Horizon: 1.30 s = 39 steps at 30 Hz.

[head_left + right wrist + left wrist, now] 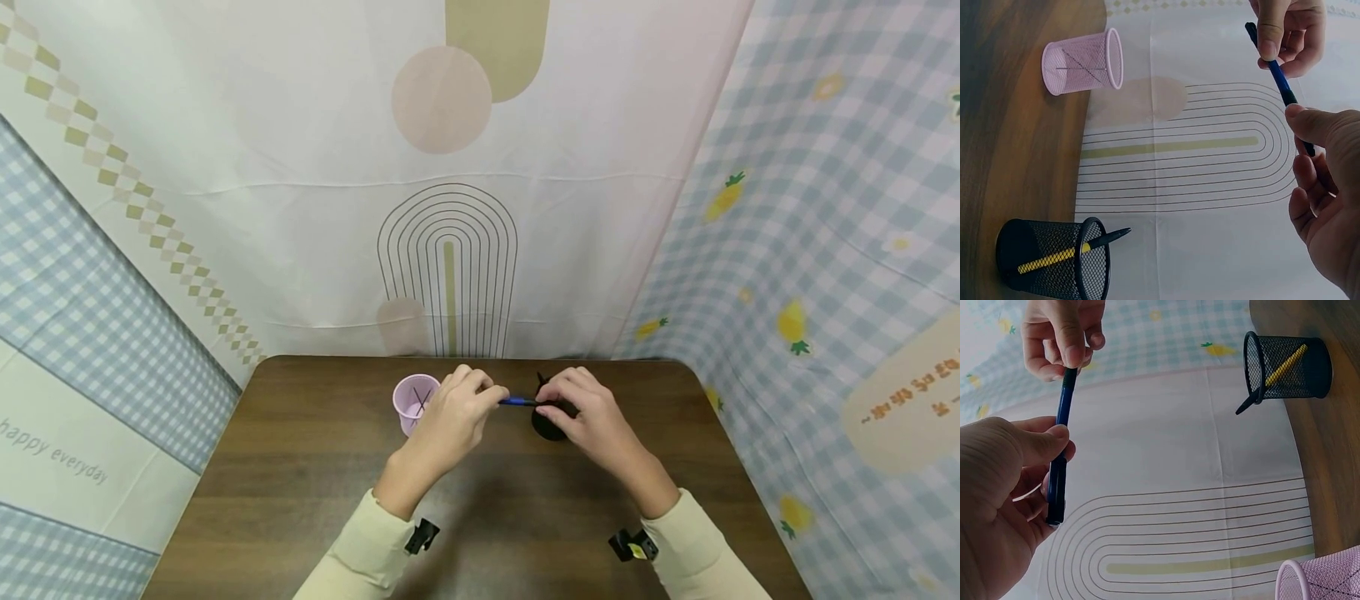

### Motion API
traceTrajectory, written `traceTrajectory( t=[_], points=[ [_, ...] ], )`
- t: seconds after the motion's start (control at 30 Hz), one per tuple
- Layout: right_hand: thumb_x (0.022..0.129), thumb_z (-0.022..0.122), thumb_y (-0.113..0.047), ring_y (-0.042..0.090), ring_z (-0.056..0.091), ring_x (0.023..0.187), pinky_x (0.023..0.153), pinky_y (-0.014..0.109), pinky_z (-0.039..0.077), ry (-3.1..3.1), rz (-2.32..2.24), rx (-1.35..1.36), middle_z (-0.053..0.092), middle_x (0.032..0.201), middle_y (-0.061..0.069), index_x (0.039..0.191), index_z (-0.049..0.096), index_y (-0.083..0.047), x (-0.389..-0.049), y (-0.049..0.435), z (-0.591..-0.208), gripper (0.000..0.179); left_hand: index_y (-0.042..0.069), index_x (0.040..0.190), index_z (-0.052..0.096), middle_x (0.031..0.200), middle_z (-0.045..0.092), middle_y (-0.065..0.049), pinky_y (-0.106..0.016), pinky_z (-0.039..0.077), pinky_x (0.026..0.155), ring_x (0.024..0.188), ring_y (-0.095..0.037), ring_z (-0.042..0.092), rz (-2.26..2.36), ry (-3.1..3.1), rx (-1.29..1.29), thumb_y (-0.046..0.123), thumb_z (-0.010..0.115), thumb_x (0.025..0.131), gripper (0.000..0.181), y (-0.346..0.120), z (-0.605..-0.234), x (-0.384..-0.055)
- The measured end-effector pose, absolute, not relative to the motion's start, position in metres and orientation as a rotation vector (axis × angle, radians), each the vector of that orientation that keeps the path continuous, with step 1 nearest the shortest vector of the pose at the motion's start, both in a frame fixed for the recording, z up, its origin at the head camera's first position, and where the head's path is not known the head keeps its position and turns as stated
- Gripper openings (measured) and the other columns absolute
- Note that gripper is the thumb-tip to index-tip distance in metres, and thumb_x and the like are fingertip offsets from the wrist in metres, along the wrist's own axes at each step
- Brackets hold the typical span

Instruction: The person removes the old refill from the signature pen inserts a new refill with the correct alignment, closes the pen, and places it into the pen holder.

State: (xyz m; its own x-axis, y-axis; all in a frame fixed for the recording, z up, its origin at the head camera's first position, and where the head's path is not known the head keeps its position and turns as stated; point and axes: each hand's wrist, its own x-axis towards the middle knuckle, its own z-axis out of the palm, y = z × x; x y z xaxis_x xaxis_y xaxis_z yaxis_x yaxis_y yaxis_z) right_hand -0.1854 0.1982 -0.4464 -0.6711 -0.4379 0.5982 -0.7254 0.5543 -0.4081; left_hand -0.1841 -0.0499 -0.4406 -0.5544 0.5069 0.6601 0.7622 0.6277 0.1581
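Observation:
A blue pen (517, 402) with dark ends is held between both hands above the table. My left hand (450, 417) pinches one end of its blue barrel between thumb and fingers. At the other, darker end, my right hand (588, 412) grips it with thumb and fingertips. Below the right hand stands a black mesh pen holder (549, 431), partly covered by that hand in the head view. A yellow pen with a black tip (1100, 241) leans inside it, the tip sticking out over the rim. Beside the left hand is a pink mesh pen holder (406, 404).
Thin dark crossed lines (1082, 65) show inside the pink holder. Both holders stand toward the back of the brown wooden table (300, 467). A patterned white cloth (315, 250) hangs behind the table, and a checked blue cloth (787, 250) hangs at the right.

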Motion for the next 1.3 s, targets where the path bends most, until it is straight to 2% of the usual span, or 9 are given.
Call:
traceTrajectory(
  t=[0.13, 0.3, 0.63, 0.83, 0.97, 1.3],
  points=[
    [0.079, 0.085, -0.002, 0.015, 0.059, 0.095, 0.08, 0.022, 0.049, -2.344, 0.894, 0.952, 0.067, 0.101, -0.003, 0.097, 0.073, -0.015, -0.185, 0.198, -0.446, 0.025, 0.016, 0.106, 0.075, 0.094, 0.066, 0.001, -0.032, 0.048, 0.073, 0.086, -0.018, 0.056, -0.586, -2.28, -0.99, 0.005, 0.074, 0.091, 0.018, -0.05, -0.44, -0.184],
    [0.081, 0.085, -0.004, 0.015, 0.06, 0.096, 0.081, 0.021, 0.05, -2.324, 0.908, 0.961, 0.067, 0.102, -0.003, 0.098, 0.073, -0.013, -0.184, 0.198, -0.446, 0.022, 0.015, 0.105, 0.075, 0.094, 0.066, 0.001, -0.032, 0.048, 0.073, 0.086, -0.018, 0.056, -0.592, -2.276, -0.984, 0.005, 0.074, 0.092, 0.017, -0.05, -0.44, -0.183],
    [0.08, 0.087, -0.009, 0.013, 0.062, 0.091, 0.075, 0.02, 0.051, -2.365, 0.947, 0.924, 0.068, 0.109, 0.001, 0.111, 0.072, -0.013, -0.185, 0.201, -0.442, 0.035, 0.015, 0.106, 0.075, 0.094, 0.066, 0.0, -0.032, 0.048, 0.074, 0.088, -0.019, 0.056, -0.591, -2.282, -0.971, 0.005, 0.072, 0.093, 0.017, -0.051, -0.44, -0.182],
    [0.09, 0.079, -0.015, 0.008, 0.062, 0.087, 0.073, 0.024, 0.054, -2.505, 0.965, 0.89, 0.071, 0.107, -0.004, 0.115, 0.073, -0.018, -0.184, 0.201, -0.435, 0.026, 0.015, 0.105, 0.074, 0.094, 0.065, 0.0, -0.031, 0.048, 0.072, 0.087, -0.019, 0.056, -0.548, -2.255, -0.978, 0.001, 0.069, 0.092, 0.02, -0.051, -0.439, -0.182],
    [0.095, 0.074, -0.018, 0.005, 0.063, 0.09, 0.074, 0.027, 0.055, -2.58, 0.944, 0.86, 0.073, 0.109, -0.007, 0.114, 0.074, -0.02, -0.184, 0.201, -0.433, 0.019, 0.015, 0.106, 0.074, 0.095, 0.065, 0.0, -0.031, 0.048, 0.072, 0.087, -0.02, 0.056, -0.529, -2.248, -0.982, -0.004, 0.067, 0.091, 0.025, -0.051, -0.439, -0.181],
    [0.095, 0.074, -0.017, 0.004, 0.061, 0.083, 0.069, 0.026, 0.054, -2.6, 0.998, 0.864, 0.073, 0.103, -0.007, 0.105, 0.076, -0.02, -0.184, 0.199, -0.43, 0.011, 0.015, 0.106, 0.074, 0.093, 0.065, -0.001, -0.032, 0.048, 0.071, 0.086, -0.02, 0.056, -0.513, -2.23, -0.983, -0.005, 0.063, 0.092, 0.027, -0.051, -0.439, -0.181]
  ],
)
